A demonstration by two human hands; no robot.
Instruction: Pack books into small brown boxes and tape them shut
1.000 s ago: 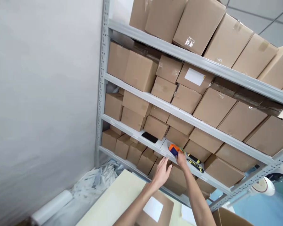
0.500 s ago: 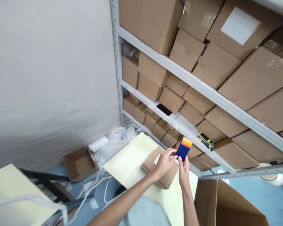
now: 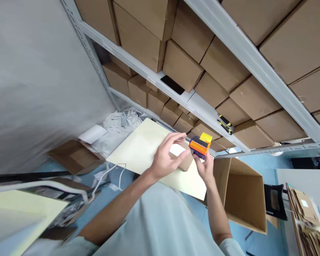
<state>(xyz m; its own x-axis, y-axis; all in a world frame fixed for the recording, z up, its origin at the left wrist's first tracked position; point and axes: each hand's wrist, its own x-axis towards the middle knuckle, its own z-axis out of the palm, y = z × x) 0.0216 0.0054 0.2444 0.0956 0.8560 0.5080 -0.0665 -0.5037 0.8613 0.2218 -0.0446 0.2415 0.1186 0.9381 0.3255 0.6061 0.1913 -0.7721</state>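
My right hand grips a small dark-blue and orange box-shaped item by its lower edge. A yellow piece sticks up from its top; whether it is a flap or a separate part I cannot tell. To the left, my left hand is open, fingers stretched and thumb apart, holding nothing. Behind and below the hands a brown cardboard box with a white label lies on the pale yellow tabletop. My left hand covers part of that box.
Shelves ahead hold many cardboard boxes. A black flat object and yellow-black utility knives lie on one shelf. A large open carton stands at right, a smaller open carton at left. A white cable hangs nearby.
My left hand has let go of the small item and moved left, opening. My right hand alone holds it now, turned, with a yellow part showing. The view has tilted downward.
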